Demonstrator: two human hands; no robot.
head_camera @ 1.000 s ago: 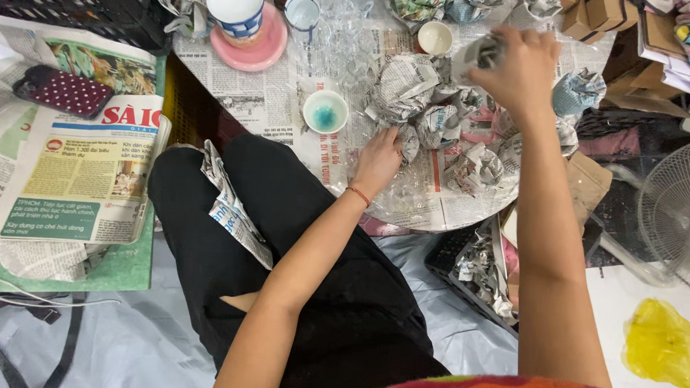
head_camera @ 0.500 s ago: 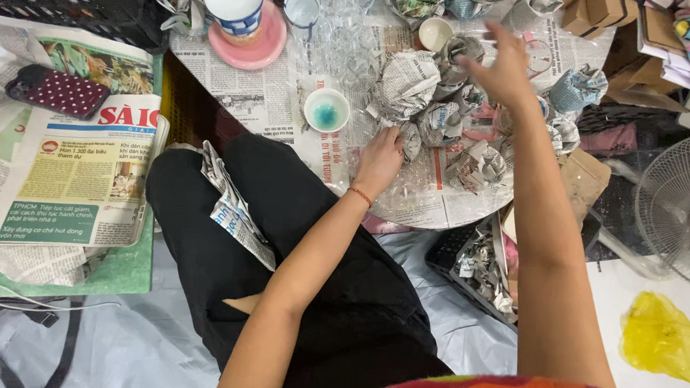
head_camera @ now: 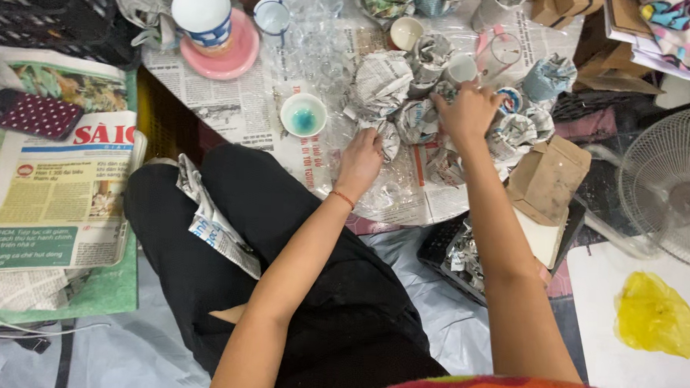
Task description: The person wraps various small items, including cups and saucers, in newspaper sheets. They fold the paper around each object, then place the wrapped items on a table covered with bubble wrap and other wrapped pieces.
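Newspaper sheets (head_camera: 233,106) cover the floor before my knees. My left hand (head_camera: 359,161) closes on a small paper-wrapped bundle (head_camera: 387,136); my right hand (head_camera: 467,112) presses curled fingers onto the heap of wrapped cups (head_camera: 420,116), just beside a turquoise-stained bowl (head_camera: 303,114).

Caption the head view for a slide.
Seated person's left hand and right hand rest on newspaper-wrapped bundles beside a small bowl.

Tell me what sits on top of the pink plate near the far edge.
On the pink plate stands one white cup with a blue band, seen from above. The cup's inside looks plain white; the plate's middle beneath it is covered, so nothing there can be told.
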